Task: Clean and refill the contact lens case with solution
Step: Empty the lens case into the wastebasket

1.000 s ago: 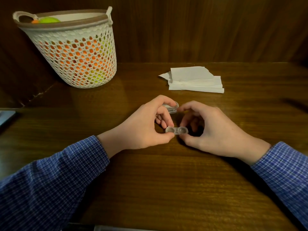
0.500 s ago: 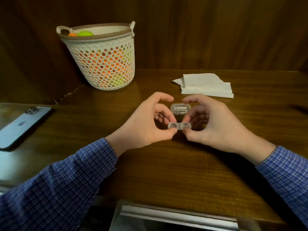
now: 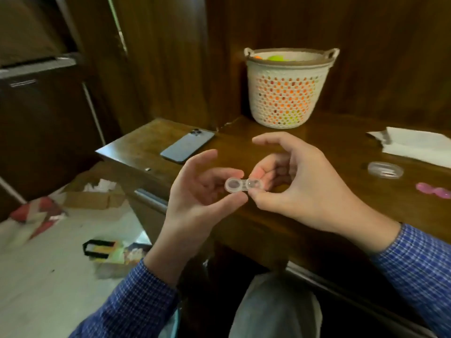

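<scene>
A clear two-well contact lens case is held in the air in front of the table's left part, its wells facing up. My left hand pinches its left well between thumb and fingers. My right hand pinches its right well. A clear oval lid lies on the table at the right. A pink piece lies near it, cut off by the frame edge. No solution bottle is in view.
A white perforated basket with orange and green things stands at the back of the wooden table. A phone lies at its left corner. White tissues lie at the right. Boxes and bags litter the floor at the left.
Both hands have lifted the lens case off the table toward the left. The clear lid has been left on the table at the right. The view has swung left and now shows the floor.
</scene>
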